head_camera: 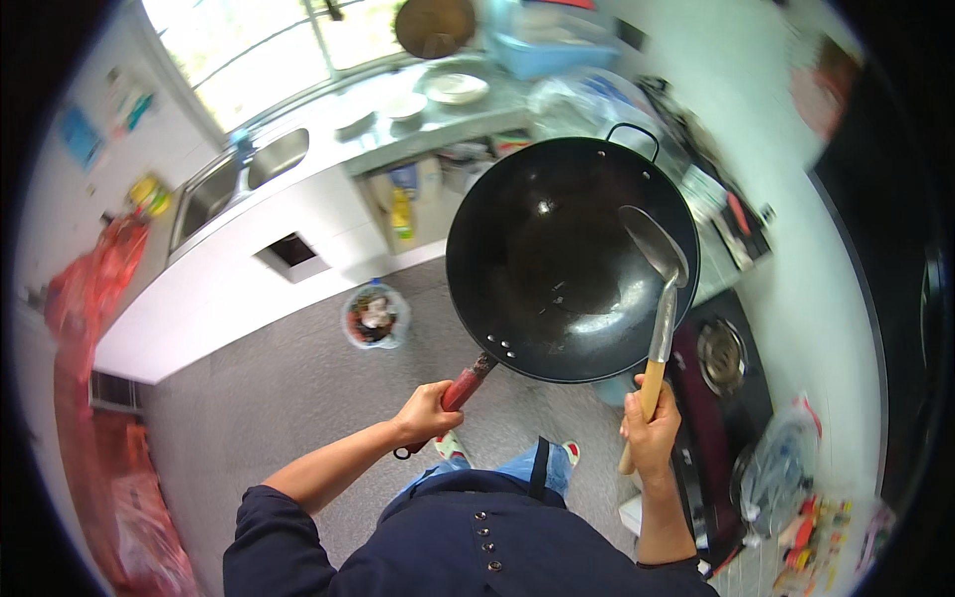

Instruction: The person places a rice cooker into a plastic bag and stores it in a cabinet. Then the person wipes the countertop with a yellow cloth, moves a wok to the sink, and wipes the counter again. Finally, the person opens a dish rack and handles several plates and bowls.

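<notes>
A large black wok (515,246) hangs in the air before me, its inside facing up and showing only glare spots and a few small light marks. My left hand (427,412) is closed around its red handle (464,388), while the small loop handle (634,133) is on the far rim. In my right hand (652,427) is a wok spatula (662,328) with a metal blade and a pale wooden handle. The spatula's blade lies over the right side of the wok; whether it touches the wok I cannot tell.
To my right is a gas stove (722,358) with a burner. A double sink (239,175) and a counter with white plates (456,88) run along the window side. On the floor stands a waste bin (375,317) with refuse in it. Red plastic bags (97,276) hang at left.
</notes>
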